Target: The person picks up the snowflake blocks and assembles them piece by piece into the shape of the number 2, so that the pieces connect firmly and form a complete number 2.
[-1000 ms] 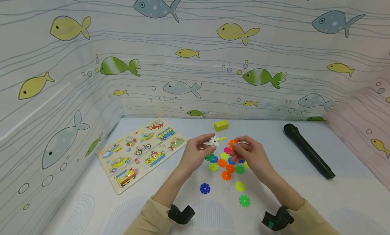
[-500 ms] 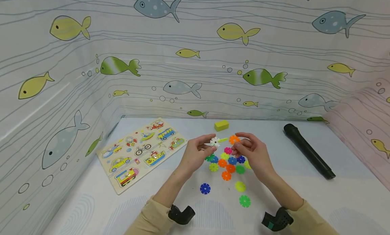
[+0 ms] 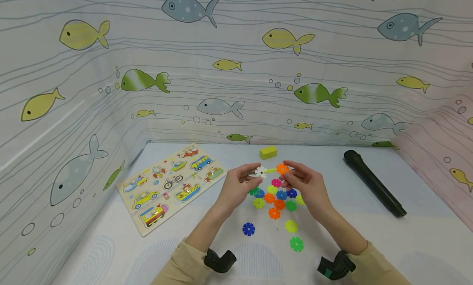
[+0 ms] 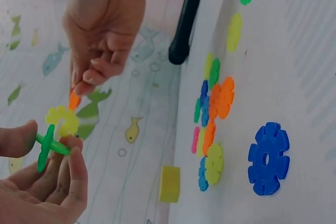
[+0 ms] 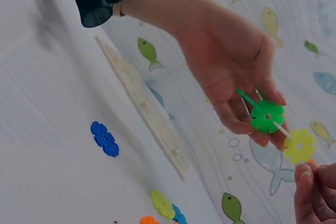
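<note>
Between the thumb and fingers of my left hand [image 3: 233,187] is a small cluster of joined notched snowflake discs. The head view shows its white disc [image 3: 260,171] and the yellow disc edge-on [image 3: 271,170]; both wrist views show a green disc [image 5: 267,116] and the yellow disc [image 5: 299,146]. My right hand [image 3: 309,187] pinches an orange snowflake disc [image 3: 282,169] right at the yellow one's outer edge. Whether their slots interlock I cannot tell. Below the hands lie several loose discs, among them a pink one [image 3: 276,182] and a dark blue one [image 3: 249,229].
A wooden picture puzzle board [image 3: 173,186] lies at the left. At the back stands a yellow block [image 3: 268,152]. A long black tube-shaped object [image 3: 375,183] rests on the right. Fish-patterned sheeting [image 3: 236,83] rises behind and beside the table.
The right hand first drew back slightly and spread its fingers, uncovering blue discs below. It then brought the orange disc left to the yellow disc's edge. My left hand stayed nearly still.
</note>
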The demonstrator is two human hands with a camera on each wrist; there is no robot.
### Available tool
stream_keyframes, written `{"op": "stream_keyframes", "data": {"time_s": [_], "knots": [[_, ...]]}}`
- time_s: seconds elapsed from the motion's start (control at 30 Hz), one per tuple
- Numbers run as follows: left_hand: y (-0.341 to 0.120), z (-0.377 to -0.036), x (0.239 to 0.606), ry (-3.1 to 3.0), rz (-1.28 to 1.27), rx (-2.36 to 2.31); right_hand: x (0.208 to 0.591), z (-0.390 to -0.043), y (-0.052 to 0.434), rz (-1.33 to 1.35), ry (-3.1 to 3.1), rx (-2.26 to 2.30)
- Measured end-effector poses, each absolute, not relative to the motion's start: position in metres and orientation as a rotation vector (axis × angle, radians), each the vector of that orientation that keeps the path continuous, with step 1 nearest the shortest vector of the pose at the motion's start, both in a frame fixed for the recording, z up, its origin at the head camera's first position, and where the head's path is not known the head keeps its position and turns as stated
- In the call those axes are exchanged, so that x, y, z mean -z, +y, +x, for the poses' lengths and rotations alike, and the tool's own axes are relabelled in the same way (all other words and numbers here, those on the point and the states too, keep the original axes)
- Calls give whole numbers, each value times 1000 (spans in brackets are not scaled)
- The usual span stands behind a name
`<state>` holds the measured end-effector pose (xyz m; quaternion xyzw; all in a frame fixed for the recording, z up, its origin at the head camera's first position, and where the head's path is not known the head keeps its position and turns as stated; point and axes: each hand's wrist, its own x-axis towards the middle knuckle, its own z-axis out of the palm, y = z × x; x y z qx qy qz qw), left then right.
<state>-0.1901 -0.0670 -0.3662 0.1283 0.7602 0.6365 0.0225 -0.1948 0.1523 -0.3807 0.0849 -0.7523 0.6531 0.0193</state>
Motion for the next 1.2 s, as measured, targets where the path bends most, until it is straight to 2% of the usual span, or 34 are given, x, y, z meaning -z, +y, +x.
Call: {"op": "stream_keyframes", "data": {"time_s": [1.2], "knots": [[-67, -190, 370, 2385, 427, -1962, 385, -192, 150, 256, -2359, -1959]]}}
